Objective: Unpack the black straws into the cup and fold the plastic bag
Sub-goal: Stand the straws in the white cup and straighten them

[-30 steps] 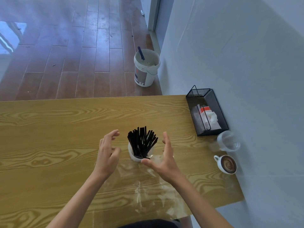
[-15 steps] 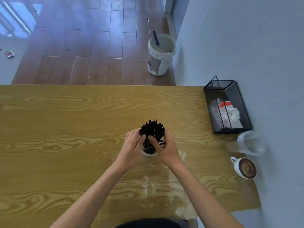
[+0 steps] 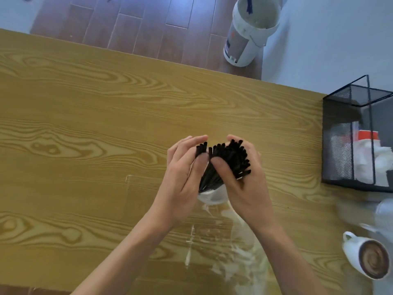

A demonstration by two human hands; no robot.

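Observation:
A bundle of black straws (image 3: 228, 160) stands in a small white cup (image 3: 212, 195) near the middle of the wooden table (image 3: 85, 116). My left hand (image 3: 182, 177) presses against the left side of the bundle, thumb on the straws. My right hand (image 3: 244, 184) cups the right side, its thumb across the front. Both hands squeeze the straws together, and they hide most of the cup. The clear plastic bag (image 3: 223, 252) lies flat and crumpled on the table just in front of the cup, under my forearms.
A black mesh holder (image 3: 359, 141) with white packets stands at the table's right edge by the wall. Nearer me are a clear plastic cup (image 3: 385, 211) and a white coffee cup (image 3: 365, 258). A white bucket (image 3: 251, 33) stands on the floor beyond the table.
My hands, open and apart on either side of the cup a second ago, have closed in and now clasp the straws. The spread straws are gathered into a tighter bundle. The camera has moved closer.

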